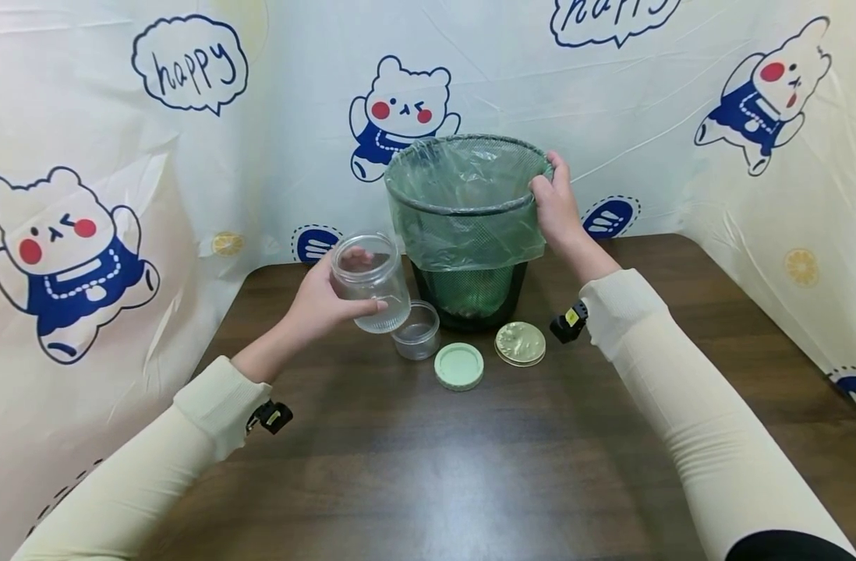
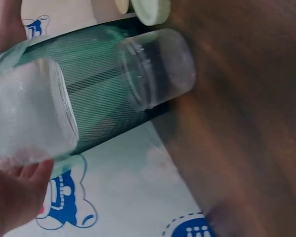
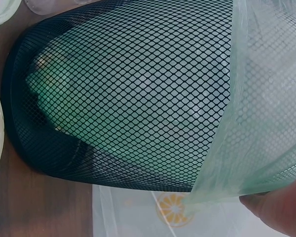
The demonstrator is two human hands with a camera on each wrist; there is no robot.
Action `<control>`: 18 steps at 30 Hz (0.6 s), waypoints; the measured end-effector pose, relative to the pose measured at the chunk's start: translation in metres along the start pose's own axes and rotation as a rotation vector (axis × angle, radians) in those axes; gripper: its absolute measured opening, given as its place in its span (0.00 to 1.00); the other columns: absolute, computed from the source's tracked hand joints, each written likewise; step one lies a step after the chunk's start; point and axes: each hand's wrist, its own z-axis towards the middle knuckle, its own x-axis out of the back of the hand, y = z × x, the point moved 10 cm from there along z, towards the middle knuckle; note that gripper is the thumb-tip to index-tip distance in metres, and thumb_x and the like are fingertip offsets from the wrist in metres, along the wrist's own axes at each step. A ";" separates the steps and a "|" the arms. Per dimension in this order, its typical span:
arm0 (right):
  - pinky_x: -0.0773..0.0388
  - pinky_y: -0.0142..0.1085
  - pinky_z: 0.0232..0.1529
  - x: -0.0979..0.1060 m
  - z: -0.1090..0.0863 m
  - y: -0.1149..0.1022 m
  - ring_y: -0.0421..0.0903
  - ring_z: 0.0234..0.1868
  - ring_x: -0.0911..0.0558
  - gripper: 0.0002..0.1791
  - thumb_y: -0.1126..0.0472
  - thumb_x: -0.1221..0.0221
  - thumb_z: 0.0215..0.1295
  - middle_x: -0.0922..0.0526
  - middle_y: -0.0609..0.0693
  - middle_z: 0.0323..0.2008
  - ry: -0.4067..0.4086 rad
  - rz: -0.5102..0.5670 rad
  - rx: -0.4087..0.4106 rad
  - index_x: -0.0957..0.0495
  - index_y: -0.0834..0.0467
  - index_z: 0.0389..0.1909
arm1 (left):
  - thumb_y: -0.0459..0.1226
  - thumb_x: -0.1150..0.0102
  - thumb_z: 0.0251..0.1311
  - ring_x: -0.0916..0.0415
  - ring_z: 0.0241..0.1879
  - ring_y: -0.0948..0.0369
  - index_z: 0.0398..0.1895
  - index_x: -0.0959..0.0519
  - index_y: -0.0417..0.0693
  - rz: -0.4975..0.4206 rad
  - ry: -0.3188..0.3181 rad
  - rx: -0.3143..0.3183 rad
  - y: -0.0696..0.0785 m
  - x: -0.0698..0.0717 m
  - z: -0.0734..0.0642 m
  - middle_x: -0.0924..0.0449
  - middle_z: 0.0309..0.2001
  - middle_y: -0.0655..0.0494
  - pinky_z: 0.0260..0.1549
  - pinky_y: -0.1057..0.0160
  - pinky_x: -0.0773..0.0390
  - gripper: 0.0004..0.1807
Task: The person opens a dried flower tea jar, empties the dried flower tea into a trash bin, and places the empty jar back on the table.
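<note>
My left hand (image 1: 314,300) holds a clear, ribbed jar (image 1: 389,302) with no lid on it, thumb across the near side. The jar is raised beside the bin, its mouth up and leaning slightly left. In the left wrist view the jar (image 2: 32,111) overlaps the dark mesh wastebasket (image 2: 101,98). My right hand (image 1: 561,209) grips the right rim of that wastebasket (image 1: 515,292), which is lined with a thin green bag (image 1: 463,238). The bag folds down over the rim; through the mesh in the right wrist view, its crumpled bottom (image 3: 59,81) shows.
In front of the wastebasket a small clear plastic tub (image 1: 418,336) stands on the brown table (image 1: 400,467). Near it lie a pale green lid (image 1: 459,366) and some gold lids (image 1: 521,341), stacked. A printed cloth (image 1: 295,156) hangs behind and along both sides.
</note>
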 end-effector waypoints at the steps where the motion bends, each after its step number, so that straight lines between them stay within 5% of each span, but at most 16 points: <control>1: 0.46 0.32 0.62 0.000 0.000 0.000 0.44 0.62 0.44 0.37 0.59 0.62 0.67 0.56 0.50 0.75 0.000 0.003 0.002 0.61 0.53 0.77 | 0.33 0.23 0.44 0.31 0.56 0.52 0.61 0.32 0.44 -0.009 -0.021 -0.004 -0.002 -0.003 -0.002 0.27 0.57 0.48 0.56 0.45 0.32 0.39; 9: 0.45 0.31 0.61 0.001 0.001 0.000 0.44 0.61 0.43 0.37 0.59 0.62 0.66 0.54 0.51 0.74 -0.002 0.005 0.006 0.61 0.53 0.76 | 0.31 0.22 0.40 0.29 0.57 0.54 0.60 0.30 0.43 -0.027 -0.170 -0.040 -0.016 -0.029 -0.010 0.25 0.57 0.50 0.58 0.49 0.33 0.40; 18: 0.44 0.32 0.57 0.002 0.002 0.002 0.46 0.57 0.41 0.38 0.58 0.63 0.66 0.54 0.50 0.74 -0.003 -0.004 -0.004 0.61 0.52 0.77 | 0.30 0.21 0.38 0.29 0.57 0.52 0.60 0.29 0.41 -0.059 -0.221 -0.031 -0.033 -0.048 -0.021 0.24 0.57 0.47 0.58 0.48 0.34 0.41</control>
